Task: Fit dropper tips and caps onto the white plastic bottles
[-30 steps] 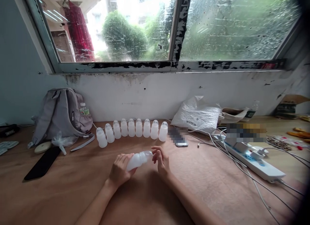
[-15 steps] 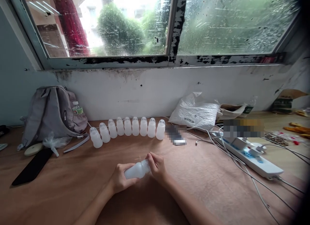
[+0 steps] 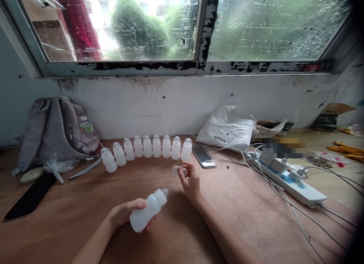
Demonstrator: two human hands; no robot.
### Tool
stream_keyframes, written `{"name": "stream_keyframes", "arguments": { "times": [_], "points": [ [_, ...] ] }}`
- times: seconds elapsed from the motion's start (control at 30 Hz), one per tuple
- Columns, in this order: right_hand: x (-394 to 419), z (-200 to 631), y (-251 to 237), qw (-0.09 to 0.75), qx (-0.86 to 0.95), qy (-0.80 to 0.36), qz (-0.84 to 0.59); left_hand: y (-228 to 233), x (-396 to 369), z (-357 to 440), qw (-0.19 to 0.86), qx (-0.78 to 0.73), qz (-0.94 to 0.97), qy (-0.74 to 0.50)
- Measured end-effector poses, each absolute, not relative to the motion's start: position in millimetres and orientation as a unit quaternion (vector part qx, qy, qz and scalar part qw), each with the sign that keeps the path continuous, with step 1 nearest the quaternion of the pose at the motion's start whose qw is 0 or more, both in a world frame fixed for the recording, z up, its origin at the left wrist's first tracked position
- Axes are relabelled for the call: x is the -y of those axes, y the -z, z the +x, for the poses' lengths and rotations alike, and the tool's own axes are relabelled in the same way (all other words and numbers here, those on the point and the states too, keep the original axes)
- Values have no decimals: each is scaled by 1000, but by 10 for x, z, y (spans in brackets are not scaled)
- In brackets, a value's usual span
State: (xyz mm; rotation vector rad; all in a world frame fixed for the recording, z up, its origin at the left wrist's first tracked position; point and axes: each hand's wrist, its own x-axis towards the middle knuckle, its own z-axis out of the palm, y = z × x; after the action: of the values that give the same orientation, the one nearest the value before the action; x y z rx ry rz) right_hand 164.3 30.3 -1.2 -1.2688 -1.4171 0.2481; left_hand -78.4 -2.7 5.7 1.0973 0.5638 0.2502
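A frosted white baby bottle [image 3: 145, 214] lies tilted in my left hand [image 3: 127, 211], its clear nipple uncovered and pointing up to the right. The thumb rests on top of the bottle and the fingers wrap beneath it. My right hand [image 3: 191, 182] pinches a clear bottle cap [image 3: 176, 172] between thumb and fingers, apart from the bottle and above the table. Behind both hands, several similar capped baby bottles [image 3: 156, 146] stand upright in a curved row.
A grey backpack [image 3: 54, 127] leans at the left, by a black flat case [image 3: 31, 195]. Right of the row lie a phone [image 3: 203, 157] and a silver plastic mailer [image 3: 227, 131]. A white power strip [image 3: 307, 192] with trailing cables crosses the right side.
The cap has come off the bottle; my right hand has moved up and away with it. My left hand has drawn the bottle down and left. The view has shifted slightly.
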Motion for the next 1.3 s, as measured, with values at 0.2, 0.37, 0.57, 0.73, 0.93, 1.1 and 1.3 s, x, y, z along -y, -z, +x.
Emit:
{"name": "stream_keyframes", "arguments": {
  "times": [0.2,0.37,0.57,0.73,0.93,1.1,1.3],
  "points": [
    [-591,1793,266,477,665,-27,-574,-116,71,-656,751,-298,549,-216],
    [-573,1778,250,466,675,-12,-572,-109,87,-551,469,-422,665,-399],
    [-186,1488,-98,511,702,-208,-450,-44,111,-552,138,-465,798,-358],
    [36,1219,-134,485,689,-305,-443,-46,247,-442,199,-412,829,-322],
    [9,1242,-124,506,651,-345,-449,-199,321,-338,482,-373,727,-317],
    [-5,1255,-193,512,620,-434,-406,-76,330,-282,757,-314,496,-287],
    [-106,1325,-156,495,634,-466,-368,93,277,-329,759,-279,469,-355]
  ]
}}
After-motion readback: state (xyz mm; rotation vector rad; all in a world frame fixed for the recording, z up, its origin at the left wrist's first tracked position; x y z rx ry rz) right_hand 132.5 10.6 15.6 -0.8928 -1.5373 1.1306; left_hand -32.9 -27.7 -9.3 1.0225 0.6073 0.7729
